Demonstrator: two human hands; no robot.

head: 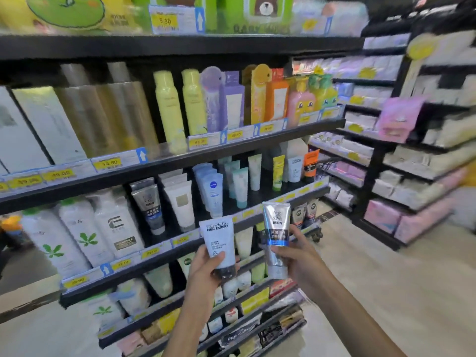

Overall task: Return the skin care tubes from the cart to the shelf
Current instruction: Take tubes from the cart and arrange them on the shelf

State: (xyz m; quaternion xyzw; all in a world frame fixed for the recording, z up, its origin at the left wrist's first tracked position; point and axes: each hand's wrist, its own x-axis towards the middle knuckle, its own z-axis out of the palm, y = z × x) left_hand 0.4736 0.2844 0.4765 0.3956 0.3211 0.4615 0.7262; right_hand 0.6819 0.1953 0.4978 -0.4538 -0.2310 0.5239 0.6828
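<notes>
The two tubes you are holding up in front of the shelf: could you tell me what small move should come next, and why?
Probably lift the right hand and stand its silver MEN tube behind the matching silver tube on the tube shelf. The left hand holds the L'Oreal Men Expert tube; no match shows clearly.

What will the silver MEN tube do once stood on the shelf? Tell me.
The silver MEN tube, gripped by the right hand, is tall with a narrow cap at the bottom, so it may tip. Its glossy skin looks slippery. It probably dents when squeezed.
</notes>
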